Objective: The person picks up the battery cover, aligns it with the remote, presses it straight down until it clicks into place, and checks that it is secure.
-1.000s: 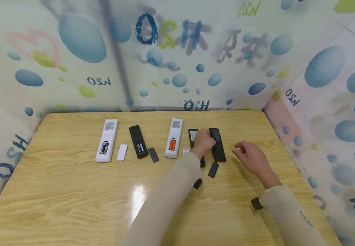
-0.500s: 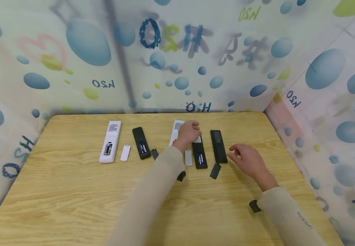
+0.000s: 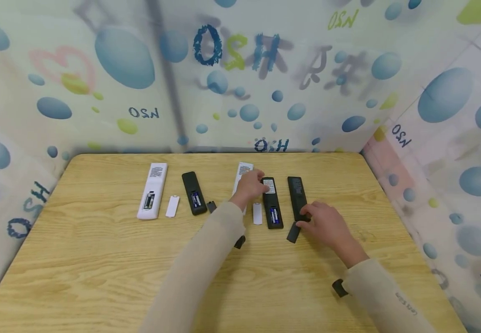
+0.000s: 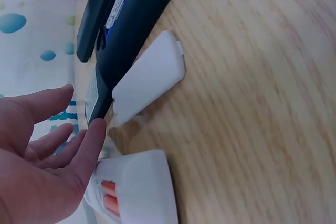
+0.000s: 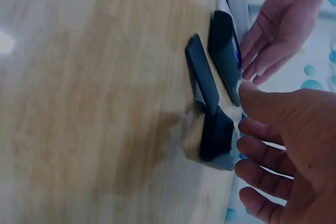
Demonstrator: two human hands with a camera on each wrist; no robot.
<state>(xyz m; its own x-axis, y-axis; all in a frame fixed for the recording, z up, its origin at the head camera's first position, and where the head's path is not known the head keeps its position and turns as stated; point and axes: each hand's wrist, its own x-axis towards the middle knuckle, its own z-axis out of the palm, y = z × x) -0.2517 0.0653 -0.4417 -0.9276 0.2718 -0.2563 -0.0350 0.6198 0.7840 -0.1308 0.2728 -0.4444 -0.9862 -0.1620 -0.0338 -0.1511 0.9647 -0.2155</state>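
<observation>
My left hand hovers over a white remote control, covering part of it, fingertips near the label of a black remote control. In the left wrist view its fingers are spread with nothing between them. Orange batteries show in the white remote. My right hand is at the lower end of the rightmost black remote control, which lies face down with no batteries visible. Beside its thumb is a black battery cover. In the right wrist view, the fingers are loosely bent and hold nothing.
A white battery cover lies between the middle remotes. Farther left are another white remote, its white cover, a black remote and a partly hidden black cover. A patterned wall backs the wooden table.
My left hand has left the rightmost black remote and moved left over the white one. My right hand has come in leftward to the rightmost remote's lower end. The view shifted slightly.
</observation>
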